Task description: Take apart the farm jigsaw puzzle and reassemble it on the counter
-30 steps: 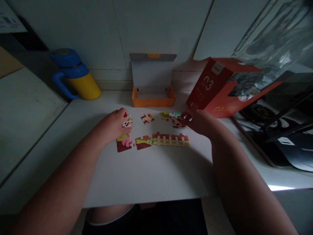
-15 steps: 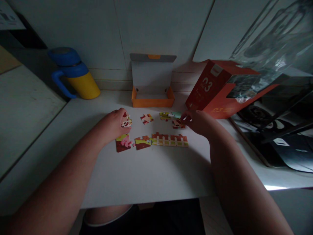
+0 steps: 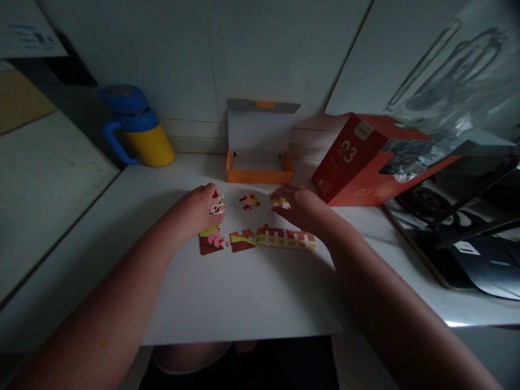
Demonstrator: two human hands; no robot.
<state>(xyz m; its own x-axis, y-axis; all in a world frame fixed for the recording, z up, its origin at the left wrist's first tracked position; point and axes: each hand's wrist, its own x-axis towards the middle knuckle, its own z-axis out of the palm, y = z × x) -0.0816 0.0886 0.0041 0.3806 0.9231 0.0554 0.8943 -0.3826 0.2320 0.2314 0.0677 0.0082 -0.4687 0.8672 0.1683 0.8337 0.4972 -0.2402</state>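
Observation:
My left hand (image 3: 201, 208) is closed around a small stack of puzzle pieces (image 3: 217, 205), their patterned edges showing at the fingertips. Out to the right, my right hand (image 3: 298, 203) curls its thumb and fingers around a yellowish puzzle piece (image 3: 278, 200) at the table surface; the palm hides what lies beneath. Between the hands lies a loose red-and-cream piece (image 3: 249, 202). Nearer to me is a row: a piece with a pink figure (image 3: 214, 238), a brown-and-yellow piece (image 3: 242, 241) and joined pieces with a white fence (image 3: 286, 238).
Behind the pieces stands an orange box (image 3: 260, 176) with its lid up. A blue-and-yellow jug (image 3: 148, 141) is at the back left. On the right are a tilted red box (image 3: 345, 162), clear plastic wrapping (image 3: 459, 103) and a black device (image 3: 467, 254).
My right hand has moved left over the pieces at the right, covering the green and brown ones. My left hand keeps its stack. The whole view has shifted slightly.

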